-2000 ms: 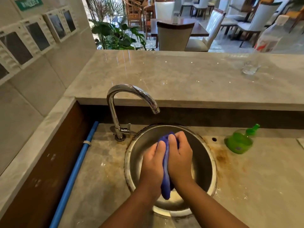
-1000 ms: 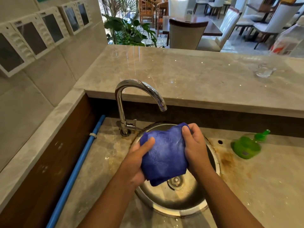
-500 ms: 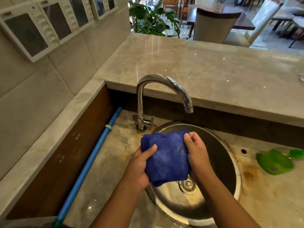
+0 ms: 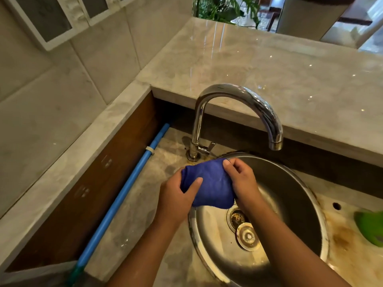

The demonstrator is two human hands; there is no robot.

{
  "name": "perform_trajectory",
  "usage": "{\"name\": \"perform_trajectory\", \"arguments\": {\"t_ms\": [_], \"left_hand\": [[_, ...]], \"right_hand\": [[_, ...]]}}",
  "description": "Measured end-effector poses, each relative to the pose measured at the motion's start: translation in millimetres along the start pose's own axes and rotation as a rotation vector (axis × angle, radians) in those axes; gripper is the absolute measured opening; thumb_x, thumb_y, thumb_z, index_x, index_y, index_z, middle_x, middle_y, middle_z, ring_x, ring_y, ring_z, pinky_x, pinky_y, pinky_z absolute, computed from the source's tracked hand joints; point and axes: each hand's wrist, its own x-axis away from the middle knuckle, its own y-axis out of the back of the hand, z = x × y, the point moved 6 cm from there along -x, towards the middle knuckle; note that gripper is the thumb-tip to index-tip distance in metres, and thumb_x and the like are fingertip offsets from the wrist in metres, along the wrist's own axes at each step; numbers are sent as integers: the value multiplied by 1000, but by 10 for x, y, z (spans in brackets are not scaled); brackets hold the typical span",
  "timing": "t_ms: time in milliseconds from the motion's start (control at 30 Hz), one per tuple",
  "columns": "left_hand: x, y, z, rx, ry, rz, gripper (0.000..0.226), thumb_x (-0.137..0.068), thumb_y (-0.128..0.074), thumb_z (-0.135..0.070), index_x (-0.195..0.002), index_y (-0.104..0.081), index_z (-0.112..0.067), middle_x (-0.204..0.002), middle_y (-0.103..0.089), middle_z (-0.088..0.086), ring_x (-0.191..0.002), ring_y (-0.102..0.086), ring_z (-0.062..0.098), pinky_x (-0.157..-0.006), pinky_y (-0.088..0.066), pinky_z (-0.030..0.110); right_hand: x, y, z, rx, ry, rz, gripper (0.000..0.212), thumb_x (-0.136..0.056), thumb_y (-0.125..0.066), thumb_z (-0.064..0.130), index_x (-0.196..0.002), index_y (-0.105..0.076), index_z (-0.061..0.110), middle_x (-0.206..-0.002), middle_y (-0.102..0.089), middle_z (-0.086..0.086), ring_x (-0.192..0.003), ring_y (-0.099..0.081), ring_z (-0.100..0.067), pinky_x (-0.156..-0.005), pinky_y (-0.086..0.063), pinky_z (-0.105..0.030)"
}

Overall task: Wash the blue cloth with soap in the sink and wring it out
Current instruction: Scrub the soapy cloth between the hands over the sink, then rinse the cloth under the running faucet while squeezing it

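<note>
The blue cloth [image 4: 209, 183] is bunched up over the left rim of the round steel sink [image 4: 294, 195]. My left hand [image 4: 176, 195] grips its left end with the thumb across the front. My right hand [image 4: 241, 179] holds its right end with the fingers curled round the fabric. The chrome tap [image 4: 238, 100] arches above the bowl, and no water runs from its spout. Below the cloth, the drain [image 4: 237, 217] is uncovered, with the loose strainer plug [image 4: 247, 236] lying beside it. A green soap bottle [image 4: 371, 226] lies at the right edge, blurred and cut off by the frame.
A raised marble counter [image 4: 279, 65] runs behind the sink. A blue pipe [image 4: 122, 195] lies along the left wall of the recess. The stained worktop [image 4: 342, 235] around the sink has a small hole [image 4: 336, 206]. Plants and chairs stand beyond the counter.
Two seconds ago my palms pressed the cloth flat between them; it then opened out and is now bunched tighter. Hands and cloth shifted left, over the sink's rim. The view moved left.
</note>
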Motion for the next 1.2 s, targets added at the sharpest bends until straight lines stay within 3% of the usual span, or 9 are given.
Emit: {"name": "perform_trajectory", "arguments": {"t_ms": [100,233,300,367,467,667,833,1000,1200], "left_hand": [[-63,-29,-11,23,-15,22,18,-92,-69,-29,-100,-56,-39,-97,-64,-20,-94,-63,-12,-79,-51,10],[-121,-159,201,307,282,60,55,-87,-67,-53,-132,-53,-25,-127,-64,-3,-118,-61,20,-104,-49,48],[-78,-186,326,490,424,49,70,-78,-72,-59,-136,-53,-25,-127,-66,2,-118,-63,26,-105,-47,53],[-21,-216,440,683,508,81,60,-81,-71,-45,-134,-56,-21,-123,-71,5,-114,-67,26,-101,-51,49],[46,-232,539,783,566,140,54,-83,-68,-37,-133,-58,-21,-124,-72,6,-114,-68,29,-101,-52,51],[93,-247,609,825,594,133,42,-88,-66,-33,-128,-61,-22,-120,-74,6,-112,-70,29,-95,-55,47],[118,-249,572,836,598,160,46,-81,-66,-35,-125,-63,-20,-115,-76,7,-106,-72,28,-82,-57,40],[154,-246,583,820,626,171,30,-95,-61,-31,-123,-64,-19,-114,-76,8,-108,-72,31,-89,-56,45],[203,-247,604,807,633,180,28,-96,-61,-32,-122,-64,-22,-115,-76,7,-108,-72,31,-92,-56,46]], "right_hand": [[-35,-74,-29,-11,6,30,35,-99,-58,26,-93,-57,-9,-84,-59,-16,-78,-55,-28,-72,-44,-41],[-144,-102,-121,58,-15,-14,32,-100,-55,30,-95,-62,-1,-84,-60,-12,-78,-57,-22,-70,-49,-37],[-268,-77,-142,12,-53,-83,25,-101,-54,31,-103,-61,7,-88,-62,-7,-81,-60,-20,-72,-52,-37],[-403,-84,-165,-127,-164,-77,27,-102,-50,35,-115,-57,12,-98,-65,-4,-87,-64,-20,-80,-52,-40],[-526,-206,-139,-248,-301,101,40,-101,-45,47,-127,-54,18,-118,-65,-9,-104,-70,-28,-87,-55,-41],[-627,-327,-100,-357,-378,181,29,-98,-54,43,-109,-62,18,-125,-60,-17,-106,-71,-31,-89,-58,-36],[-653,-313,-59,-480,-395,195,37,-96,-61,28,-126,-60,6,-127,-61,-22,-103,-73,-31,-85,-61,-33],[-626,-324,-32,-529,-374,195,31,-97,-60,15,-124,-61,-2,-122,-66,-22,-106,-71,-33,-84,-61,-32],[-595,-321,-52,-456,-285,233,30,-97,-59,9,-124,-63,-1,-121,-69,-18,-109,-70,-29,-93,-58,-32]]}}
